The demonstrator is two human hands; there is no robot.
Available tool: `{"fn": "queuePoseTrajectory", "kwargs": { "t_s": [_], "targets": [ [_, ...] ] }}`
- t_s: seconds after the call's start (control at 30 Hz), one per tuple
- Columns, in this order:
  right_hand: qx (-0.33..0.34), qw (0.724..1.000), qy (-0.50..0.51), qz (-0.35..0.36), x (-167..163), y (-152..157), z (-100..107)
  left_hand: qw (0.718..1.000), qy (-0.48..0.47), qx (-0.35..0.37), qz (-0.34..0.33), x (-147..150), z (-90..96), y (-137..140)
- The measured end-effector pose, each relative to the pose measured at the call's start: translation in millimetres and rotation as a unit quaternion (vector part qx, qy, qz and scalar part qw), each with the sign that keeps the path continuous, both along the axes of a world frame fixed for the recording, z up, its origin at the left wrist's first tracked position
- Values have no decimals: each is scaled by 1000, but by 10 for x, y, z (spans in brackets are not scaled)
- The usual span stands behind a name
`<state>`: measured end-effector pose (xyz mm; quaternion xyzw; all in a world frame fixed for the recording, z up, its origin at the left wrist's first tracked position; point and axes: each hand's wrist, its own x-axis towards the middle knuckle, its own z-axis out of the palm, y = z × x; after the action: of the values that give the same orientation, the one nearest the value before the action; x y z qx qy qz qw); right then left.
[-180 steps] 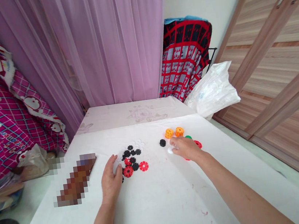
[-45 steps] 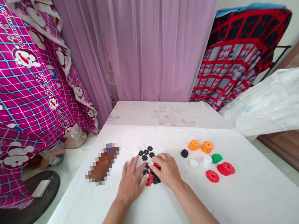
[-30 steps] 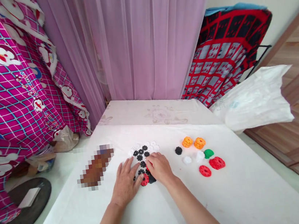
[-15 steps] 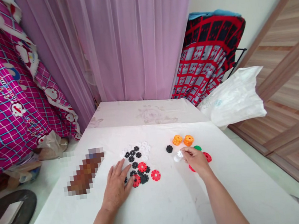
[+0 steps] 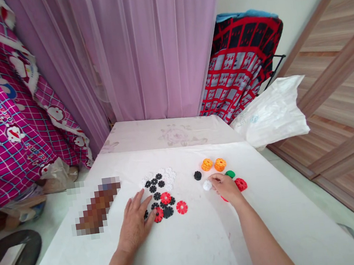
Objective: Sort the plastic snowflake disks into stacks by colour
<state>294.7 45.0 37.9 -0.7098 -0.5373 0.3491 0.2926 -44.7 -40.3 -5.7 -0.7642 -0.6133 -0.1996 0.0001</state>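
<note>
My left hand (image 5: 135, 220) lies flat with its fingers spread beside the loose pieces, its thumb at a red notched disc (image 5: 158, 214). Around it are several black notched discs (image 5: 168, 212) and two more red ones, with white discs (image 5: 170, 177) heaped behind. On the right, my right hand (image 5: 226, 187) pinches a white notched disc (image 5: 207, 185) low over the table. Other white pieces under that disc are hard to make out. A black pile (image 5: 197, 176) stands left of these fingers. Red discs (image 5: 241, 184) lie right of the hand, partly hidden by it.
Two orange disc stacks (image 5: 220, 164) and a green disc (image 5: 230, 174) sit beyond my right hand. A blurred-out brown object (image 5: 98, 208) lies on the white tabletop (image 5: 186, 253) at left. A white plastic bag (image 5: 272, 113) is at the table's far right corner.
My right hand has lowered the white disc onto the spot where white pieces lay. My left hand stays among the loose discs. The whole view has shifted slightly.
</note>
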Motion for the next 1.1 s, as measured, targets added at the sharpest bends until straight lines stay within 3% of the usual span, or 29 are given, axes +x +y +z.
{"fn": "queuePoseTrajectory", "kwargs": {
  "t_s": [0.17, 0.3, 0.53, 0.83, 1.0, 1.1],
  "targets": [
    [68, 976, -201, 37, 4, -52, 130, 1000, -10, 0, 0, -11, -23, 3],
    [48, 953, -284, 95, -55, -116, 224, 1000, -17, 11, 0, -17, -60, 1],
    [121, 946, -238, 185, -498, -100, 147, 1000, -7, 3, -2, 13, -55, 2],
    [176, 897, -259, 313, -1462, 383, -6, 999, 27, -1, -44, 51, 3, -4],
    [185, 866, -263, 383, -1646, 591, -89, 997, 39, -6, -70, 53, -7, 0],
    [188, 866, -262, 382, -1612, 614, -183, 997, 35, -4, -70, 52, -11, -2]
  ]
}}
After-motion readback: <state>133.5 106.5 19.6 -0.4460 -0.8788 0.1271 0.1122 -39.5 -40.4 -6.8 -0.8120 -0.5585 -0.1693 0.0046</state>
